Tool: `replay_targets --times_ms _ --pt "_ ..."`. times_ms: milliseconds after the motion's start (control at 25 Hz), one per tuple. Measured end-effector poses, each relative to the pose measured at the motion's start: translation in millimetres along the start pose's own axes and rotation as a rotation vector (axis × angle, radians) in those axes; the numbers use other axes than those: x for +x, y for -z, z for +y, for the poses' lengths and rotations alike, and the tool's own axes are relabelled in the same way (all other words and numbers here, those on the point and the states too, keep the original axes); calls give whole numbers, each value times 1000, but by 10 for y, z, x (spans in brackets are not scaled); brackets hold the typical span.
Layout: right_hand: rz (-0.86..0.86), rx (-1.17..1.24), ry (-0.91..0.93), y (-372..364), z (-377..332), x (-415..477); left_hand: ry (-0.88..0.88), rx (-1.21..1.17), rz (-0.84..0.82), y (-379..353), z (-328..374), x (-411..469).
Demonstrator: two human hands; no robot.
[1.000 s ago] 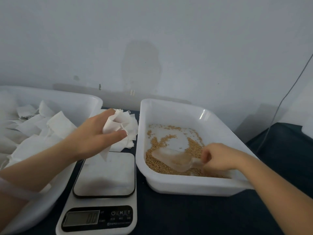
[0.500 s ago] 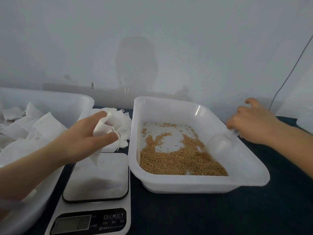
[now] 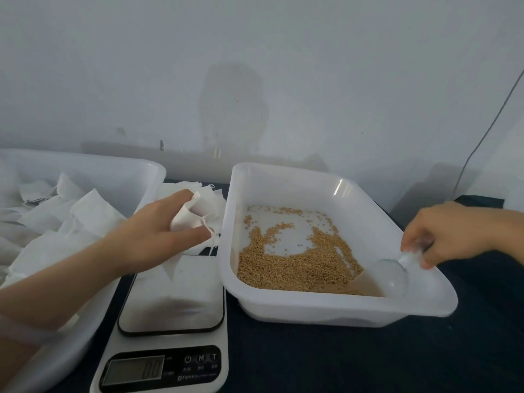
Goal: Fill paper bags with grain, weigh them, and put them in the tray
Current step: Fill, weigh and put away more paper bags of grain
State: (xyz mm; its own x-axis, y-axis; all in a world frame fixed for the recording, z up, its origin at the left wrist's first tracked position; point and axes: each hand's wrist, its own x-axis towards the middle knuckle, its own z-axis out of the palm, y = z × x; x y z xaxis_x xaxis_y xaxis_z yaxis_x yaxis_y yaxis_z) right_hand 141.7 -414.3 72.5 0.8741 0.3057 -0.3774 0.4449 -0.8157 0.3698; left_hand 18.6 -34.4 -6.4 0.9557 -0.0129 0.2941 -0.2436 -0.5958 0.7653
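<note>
With our left hand [image 3: 153,234] we grip a small white paper bag [image 3: 189,212], fingers curled over it and thumb under, its drawstring hanging at the thumb. The bag is held in the air above the far edge of the kitchen scale [image 3: 170,307], which stands on the dark surface [image 3: 340,361] near its front edge.

Our right hand [image 3: 442,234] pinches the handle of a clear plastic scoop [image 3: 392,277]. The scoop's bowl lies in the near right corner of the white grain tray [image 3: 312,177], its mouth against the grain [image 3: 297,265] heaped along the tray's near side.

At the left edge of the surface a second white tray [image 3: 119,171] holds a loose pile of white bags [image 3: 90,211]. More flat bags [image 3: 181,186] lie between the two trays, just behind the scale. We cannot read the scale's display.
</note>
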Motion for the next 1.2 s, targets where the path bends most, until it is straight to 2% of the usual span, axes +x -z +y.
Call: replay_targets --times_ms 160,240,480,640,840,960,1080,1200 --pt "73 148 66 -147 -83 35 -48 40 -211 -20 -2 13" --pt "111 174 101 -187 -190 73 -85 54 -256 -16 -6 10" --pt "232 378 226 -341 -682 236 -126 56 -286 15 16 -30" --pt "315 378 194 -407 -670 279 -141 89 -295 6 4 -25" --pt "349 349 127 -398 -446 246 -68 46 -304 0 10 -17" --pt "381 448 83 -420 -376 219 -40 60 -268 -8 1 -11" --pt "455 419 60 -425 -352 216 -24 129 -214 -13 5 -3" --pt "459 440 55 -418 -357 223 -13 96 -215 0 28 -6"
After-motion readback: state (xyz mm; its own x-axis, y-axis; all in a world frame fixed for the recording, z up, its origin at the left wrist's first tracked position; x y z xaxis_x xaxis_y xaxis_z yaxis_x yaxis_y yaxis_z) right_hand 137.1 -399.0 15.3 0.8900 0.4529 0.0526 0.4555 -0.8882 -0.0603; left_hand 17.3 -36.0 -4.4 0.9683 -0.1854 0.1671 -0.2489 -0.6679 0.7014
